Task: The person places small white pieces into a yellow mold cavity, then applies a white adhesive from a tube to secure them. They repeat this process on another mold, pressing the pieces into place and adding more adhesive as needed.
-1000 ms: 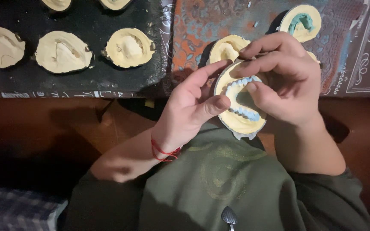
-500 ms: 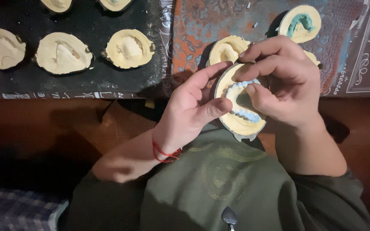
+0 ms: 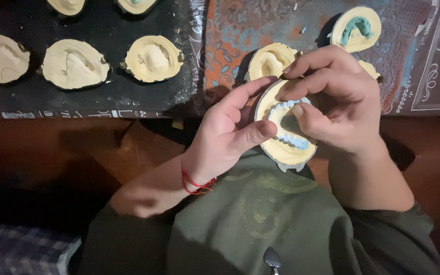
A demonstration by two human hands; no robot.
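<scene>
Both hands hold one cream-yellow dental mould [image 3: 287, 150] with a row of pale blue teeth set in it, close above my green shirt. My left hand [image 3: 227, 133], with a red string at the wrist, grips the mould's left rim between thumb and fingers. My right hand [image 3: 336, 102] covers its top right part, thumb and fingertips pressing on the blue teeth. The mould's far side is hidden under my right fingers.
Several cream moulds lie on a dark mat [image 3: 113, 97] at the back left, such as one [image 3: 153, 57] near its right edge. More moulds sit on a patterned rusty mat [image 3: 240, 30]; one [image 3: 355, 28] has blue filling. A brown table edge [image 3: 77, 147] runs below.
My right fingers have shifted slightly on the blue teeth; the mould stays in the same place between both hands.
</scene>
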